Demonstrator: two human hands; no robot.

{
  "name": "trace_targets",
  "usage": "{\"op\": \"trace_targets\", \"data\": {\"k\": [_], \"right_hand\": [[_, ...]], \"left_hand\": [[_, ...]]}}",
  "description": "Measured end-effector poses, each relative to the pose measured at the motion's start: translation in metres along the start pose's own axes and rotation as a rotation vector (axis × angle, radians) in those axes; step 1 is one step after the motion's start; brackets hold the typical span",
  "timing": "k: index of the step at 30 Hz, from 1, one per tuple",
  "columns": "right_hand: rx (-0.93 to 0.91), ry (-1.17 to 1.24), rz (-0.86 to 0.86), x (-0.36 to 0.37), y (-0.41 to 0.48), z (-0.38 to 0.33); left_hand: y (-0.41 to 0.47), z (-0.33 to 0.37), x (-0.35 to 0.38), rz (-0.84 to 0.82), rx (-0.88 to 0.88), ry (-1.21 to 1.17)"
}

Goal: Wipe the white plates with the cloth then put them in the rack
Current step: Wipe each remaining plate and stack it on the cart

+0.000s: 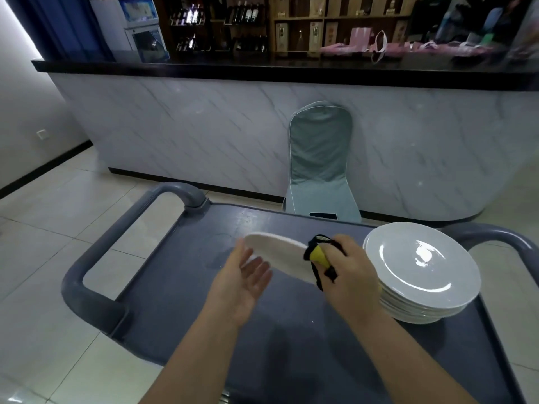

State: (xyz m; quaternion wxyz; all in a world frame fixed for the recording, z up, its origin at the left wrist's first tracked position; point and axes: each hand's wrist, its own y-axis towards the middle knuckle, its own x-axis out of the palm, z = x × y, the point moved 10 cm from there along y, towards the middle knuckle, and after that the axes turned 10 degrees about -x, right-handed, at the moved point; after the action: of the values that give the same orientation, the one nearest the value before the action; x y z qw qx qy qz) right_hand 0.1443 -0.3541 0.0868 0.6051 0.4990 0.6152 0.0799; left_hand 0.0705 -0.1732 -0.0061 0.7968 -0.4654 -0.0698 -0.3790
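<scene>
White plate (277,258) held in the air above the cart top (189,301), tilted, its far-left edge higher and its right edge lower toward the person; the face looks blurred; cloth (318,255), yellow with black trim, is folded over the plate's right rim; right hand (350,272) is curled round the cloth and pinches the rim through it, knuckles up; left hand (242,278) is relaxed, palm up, fingers straight, thumb near the plate's left rim, fingertips at the plate's near edge; cannot tell if it actually touches the plate; stack of white plates (423,266) sits on the right side of the cart top, just beside the right hand, top plate face up with a light glare on it; cart top is a dark grey tray with a raised lip; grey looped handle (96,258) on its left end, another handle (501,234) on the right end behind the stack; pale tiled floor (43,228) around the cart; chair (320,158) with a grey-green cover stands beyond the cart, against a marble-look counter front (189,126); black countertop (262,68) above it; pink bags (364,45) lie on the counter to the right; wooden shelves (335,21) behind with bottles (245,13); small glass-door fridge (137,27) far left.
</scene>
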Motion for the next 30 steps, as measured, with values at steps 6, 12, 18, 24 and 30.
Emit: {"op": "trace_targets", "data": {"k": [6,12,18,24,30], "right_hand": [[-0.418,-0.157,-0.151,0.009,0.011,-0.051],[-0.373,0.210,-0.169,-0.021,-0.009,-0.019],[0.175,0.412,0.014,-0.040,0.045,0.023],[-0.146,0.332,-0.370,0.032,0.045,-0.084],[-0.030,0.330,-0.243,0.009,-0.016,-0.029]], "left_hand": [[-0.017,-0.006,0.017,-0.039,-0.110,-0.255],[-0.033,-0.009,-0.007,-0.227,-0.095,-0.214],[-0.041,-0.024,-0.014,-0.351,-0.029,-0.064],[-0.042,-0.025,0.002,-0.440,0.027,-0.081],[-0.046,-0.024,-0.002,-0.442,0.090,0.025]]}}
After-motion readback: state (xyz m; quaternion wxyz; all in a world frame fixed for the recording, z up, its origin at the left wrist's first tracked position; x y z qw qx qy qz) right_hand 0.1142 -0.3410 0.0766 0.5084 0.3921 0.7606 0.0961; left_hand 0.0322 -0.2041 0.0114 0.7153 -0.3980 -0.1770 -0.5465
